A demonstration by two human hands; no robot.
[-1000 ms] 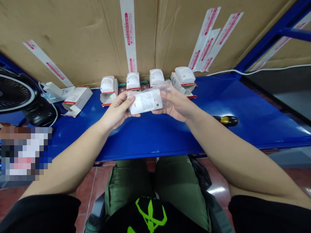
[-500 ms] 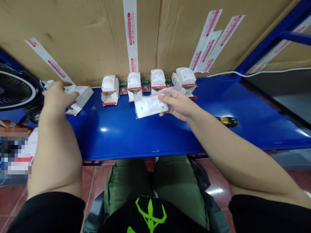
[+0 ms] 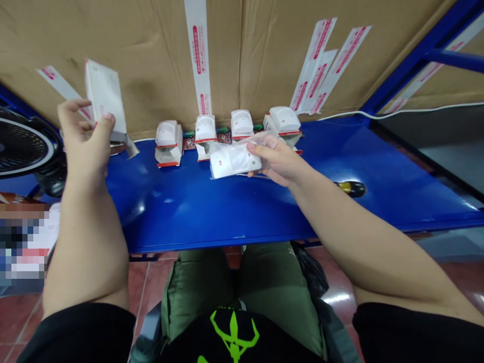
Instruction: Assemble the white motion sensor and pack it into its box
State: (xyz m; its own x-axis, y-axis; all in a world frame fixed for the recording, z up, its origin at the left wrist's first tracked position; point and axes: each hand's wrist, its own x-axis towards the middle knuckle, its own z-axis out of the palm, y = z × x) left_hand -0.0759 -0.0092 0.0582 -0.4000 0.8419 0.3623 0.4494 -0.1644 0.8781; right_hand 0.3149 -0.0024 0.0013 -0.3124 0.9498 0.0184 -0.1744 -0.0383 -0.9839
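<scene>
My left hand (image 3: 83, 143) is raised above the left end of the blue table, gripping a white cardboard box (image 3: 104, 91) with a loose flap hanging below it. My right hand (image 3: 274, 161) holds a clear plastic bag (image 3: 260, 143) containing a white motion sensor (image 3: 234, 162), just above the tabletop. Behind the bag stand several white motion sensors, such as one (image 3: 167, 133) at the left of the row, on open white boxes. Small circuit boards (image 3: 223, 137) lie between them.
The blue metal table (image 3: 212, 212) has a black-and-yellow screwdriver handle (image 3: 350, 189) on its right. Taped cardboard (image 3: 132, 45) stands behind it. A black fan (image 3: 22, 146) sits at far left, and a white cable (image 3: 416, 109) runs along the back right.
My left hand has let go of the bag, moved left, and lifted the white box off the table. My right hand keeps the bagged sensor in nearly the same place.
</scene>
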